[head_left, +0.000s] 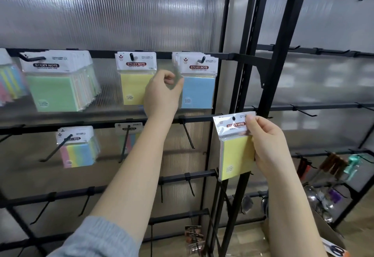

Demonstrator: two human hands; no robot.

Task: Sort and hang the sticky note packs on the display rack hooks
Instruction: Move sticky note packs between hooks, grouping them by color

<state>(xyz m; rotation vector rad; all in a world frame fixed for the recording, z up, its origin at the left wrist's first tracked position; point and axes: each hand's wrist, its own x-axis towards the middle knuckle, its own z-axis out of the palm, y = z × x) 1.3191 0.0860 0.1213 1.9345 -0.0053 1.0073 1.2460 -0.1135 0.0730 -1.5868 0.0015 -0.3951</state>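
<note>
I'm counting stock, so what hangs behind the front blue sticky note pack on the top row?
Behind the blue pack, more header cards fan out on the same hook, so several packs hang there. Their colours and number are covered. The left hand hides the stack's left edge.

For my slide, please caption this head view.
Right hand holds a yellow pack; left hand reaches toward hung packs.

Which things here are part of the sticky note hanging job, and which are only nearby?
Part of the job:
yellow pack in the right hand
left hand at the blue pack
hung yellow pack
green packs
striped packs
empty hook

Only nearby:
kitchen utensils on the right rack
</note>
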